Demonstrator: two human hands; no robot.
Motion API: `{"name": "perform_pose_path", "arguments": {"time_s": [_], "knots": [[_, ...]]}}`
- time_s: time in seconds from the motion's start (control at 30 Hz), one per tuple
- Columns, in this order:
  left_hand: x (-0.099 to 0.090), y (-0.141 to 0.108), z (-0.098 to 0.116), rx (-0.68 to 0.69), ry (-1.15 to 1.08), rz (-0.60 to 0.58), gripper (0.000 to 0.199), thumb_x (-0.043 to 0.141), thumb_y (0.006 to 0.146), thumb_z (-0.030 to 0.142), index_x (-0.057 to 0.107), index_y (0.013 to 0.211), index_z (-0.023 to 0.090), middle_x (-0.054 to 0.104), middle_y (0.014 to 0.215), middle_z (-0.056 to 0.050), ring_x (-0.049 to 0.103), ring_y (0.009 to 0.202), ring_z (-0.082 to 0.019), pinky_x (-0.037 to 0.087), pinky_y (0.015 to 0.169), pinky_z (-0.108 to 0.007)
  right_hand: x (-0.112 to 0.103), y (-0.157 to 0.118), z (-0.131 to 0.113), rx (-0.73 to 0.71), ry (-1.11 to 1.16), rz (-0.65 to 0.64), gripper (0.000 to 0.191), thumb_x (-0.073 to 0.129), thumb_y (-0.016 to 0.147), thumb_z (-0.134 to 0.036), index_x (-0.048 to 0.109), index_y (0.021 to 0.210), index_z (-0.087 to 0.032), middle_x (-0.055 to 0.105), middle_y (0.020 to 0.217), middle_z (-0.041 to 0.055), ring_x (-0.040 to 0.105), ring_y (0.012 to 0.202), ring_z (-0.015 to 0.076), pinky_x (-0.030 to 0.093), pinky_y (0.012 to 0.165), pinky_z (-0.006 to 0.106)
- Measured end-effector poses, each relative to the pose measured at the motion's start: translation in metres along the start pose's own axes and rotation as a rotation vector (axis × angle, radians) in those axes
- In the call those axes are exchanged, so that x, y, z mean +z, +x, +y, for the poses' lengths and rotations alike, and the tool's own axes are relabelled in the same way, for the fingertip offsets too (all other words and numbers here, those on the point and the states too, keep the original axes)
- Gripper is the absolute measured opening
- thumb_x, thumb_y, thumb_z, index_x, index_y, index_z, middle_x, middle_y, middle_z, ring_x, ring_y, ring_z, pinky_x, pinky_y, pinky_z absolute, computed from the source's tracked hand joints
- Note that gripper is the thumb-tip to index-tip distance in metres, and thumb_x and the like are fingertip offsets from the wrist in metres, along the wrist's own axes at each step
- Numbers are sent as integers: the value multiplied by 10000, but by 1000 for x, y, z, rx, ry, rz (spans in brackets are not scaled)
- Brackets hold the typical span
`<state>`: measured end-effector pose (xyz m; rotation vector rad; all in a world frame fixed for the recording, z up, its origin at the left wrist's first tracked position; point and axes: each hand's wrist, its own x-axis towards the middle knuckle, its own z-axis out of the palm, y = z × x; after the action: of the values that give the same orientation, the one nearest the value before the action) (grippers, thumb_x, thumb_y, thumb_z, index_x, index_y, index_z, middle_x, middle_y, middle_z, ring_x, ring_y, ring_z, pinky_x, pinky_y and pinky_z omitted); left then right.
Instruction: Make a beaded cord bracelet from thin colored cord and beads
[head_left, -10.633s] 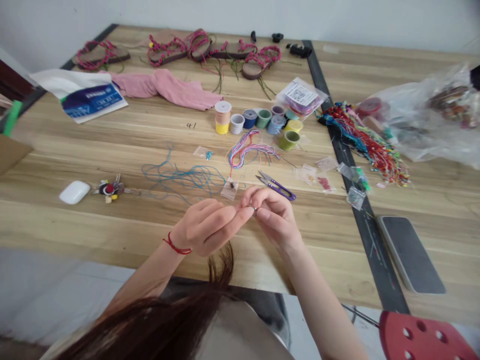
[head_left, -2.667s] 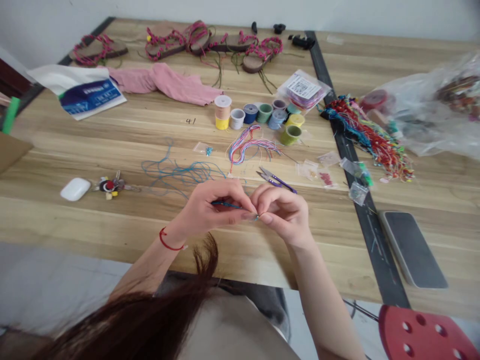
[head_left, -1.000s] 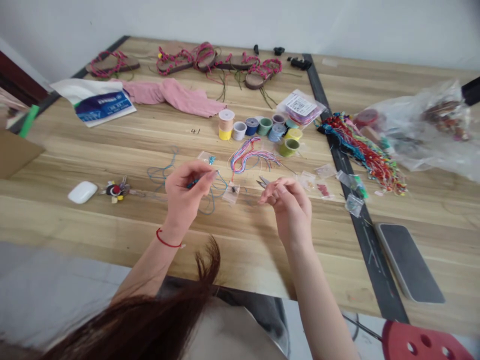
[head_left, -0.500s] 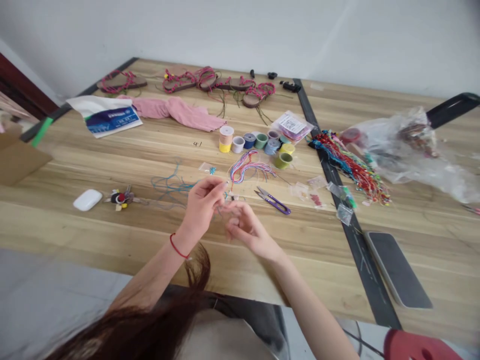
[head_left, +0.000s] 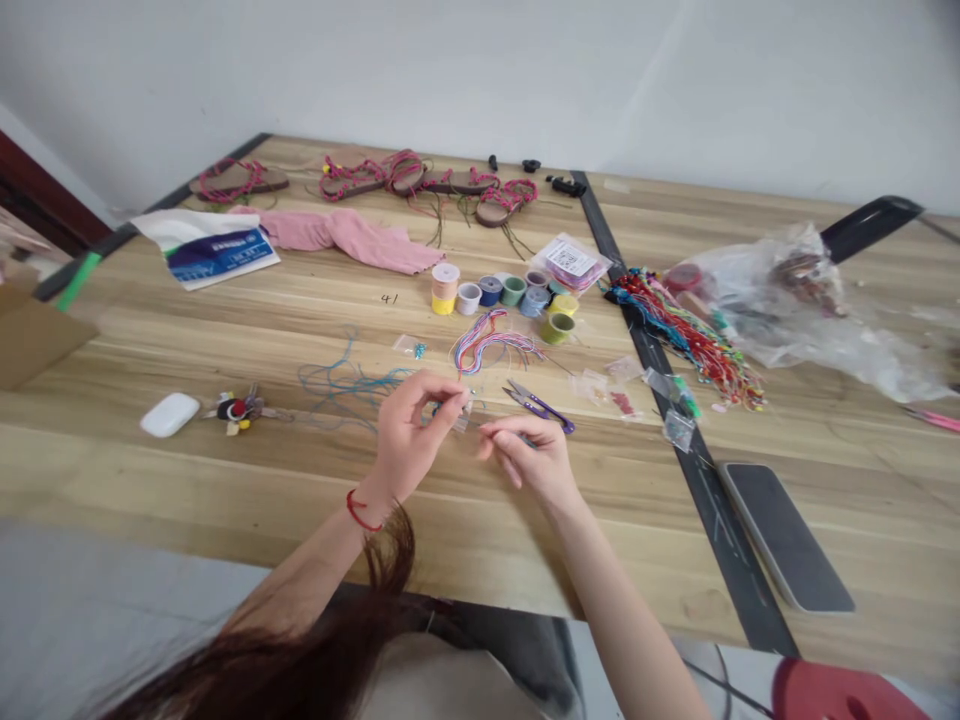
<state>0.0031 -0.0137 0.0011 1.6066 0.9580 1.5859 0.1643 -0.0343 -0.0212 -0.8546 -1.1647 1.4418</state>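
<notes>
My left hand, with a red cord bracelet at the wrist, is closed in a pinch. What its thumb and forefinger hold is too small to make out. To its right, a short gap away, my right hand is also pinched shut; a bit of thin bluish cord seems to show at its fingers. Loose blue cords lie left of my left hand. Just beyond the fingertips is a small bag of beads, partly covered. Purple-handled thread snips lie open behind my right hand.
Behind the hands are a striped cord bundle and several thread spools. Corded sandals line the back. A phone and a tangle of colourful cords are right; a white case and keyring are left.
My hands have moved apart; the right one has shifted right and its fingers have closed into a pinch. The whole view has tilted slightly, so the table appears lower.
</notes>
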Motion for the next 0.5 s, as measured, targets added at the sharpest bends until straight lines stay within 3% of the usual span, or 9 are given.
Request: {"name": "perform_pose_path", "arguments": {"time_s": [0.13,0.23,0.33,0.4,0.5], "knots": [[0,-4,0,232,195,-8,76,619,856,138,640,908,190,670,849,-26,624,828,-121,497,781,-256,-5,3,4,-145,34,91,193,704,795,-403,763,833,-223,594,525,-32,424,338,48,330,357,206],[0,-5,2,358,288,-8,149,622,839,82,626,939,191,675,859,-25,633,840,-125,500,795,-262,-7,1,-1,-152,148,53,157,709,797,-376,744,892,-256,616,565,-39,440,354,55,357,370,206],[1,-5,3,439,340,-12,193,632,823,53,619,965,184,682,874,-32,643,848,-126,505,792,-255,-9,-4,-9,-90,188,-10,231,764,739,-335,712,956,-275,746,830,17,543,444,91,465,443,252],[1,-7,2,469,360,-18,209,639,819,54,617,983,181,687,889,-38,648,864,-130,508,796,-256,-10,-7,-12,-40,177,-45,326,770,732,-339,689,1042,-280,752,1017,62,613,527,123,512,500,288],[1,-9,1,450,359,-20,204,639,826,71,620,992,189,693,896,-38,649,878,-136,510,799,-264,-11,-7,-12,18,164,-75,332,729,771,-412,684,1064,-262,745,1070,93,663,571,154,535,523,311]]}}
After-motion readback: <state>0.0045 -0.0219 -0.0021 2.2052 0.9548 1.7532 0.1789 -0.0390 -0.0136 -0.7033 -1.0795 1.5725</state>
